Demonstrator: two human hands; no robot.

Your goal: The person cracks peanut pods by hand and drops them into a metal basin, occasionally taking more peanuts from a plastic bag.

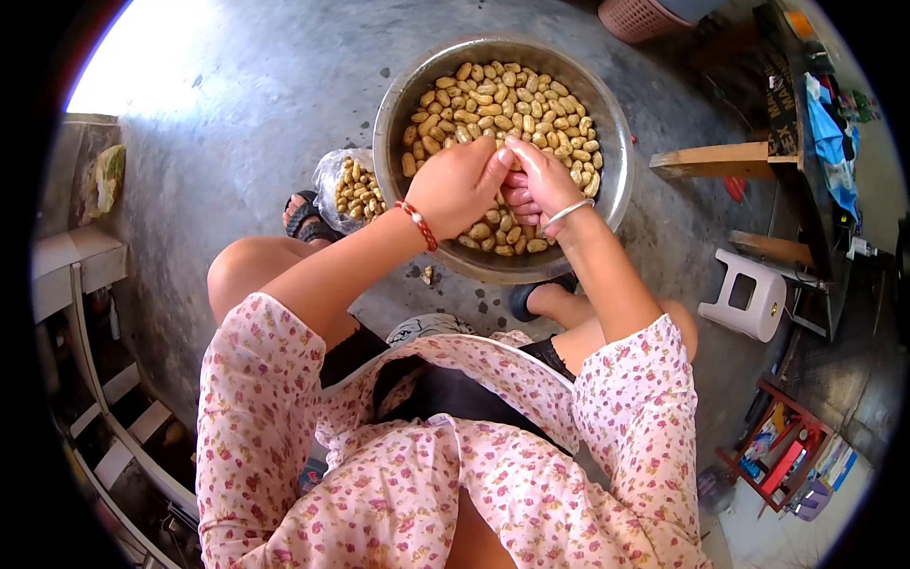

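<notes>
A wide metal basin point(387, 142) full of unshelled peanuts point(512, 95) stands on the floor in front of me. Above the peanuts, my left hand point(463, 180), with a red bracelet at the wrist, has its fingers curled and closed. My right hand point(542, 182), wearing a pale bangle, is closed too, and its thumb meets the left hand's thumb and fingers. Whatever is pinched between them is hidden by the fingers. Just left of the basin, a clear plastic bag point(328, 190) holds more peanuts.
A grey plastic stool point(749, 296) and a wooden table point(711, 159) are on the right. Farther down is a red rack point(779, 446) of small items. A pink basket point(640, 17) stands at the top, and shelves point(100, 266) line the left. My feet flank the basin's near side.
</notes>
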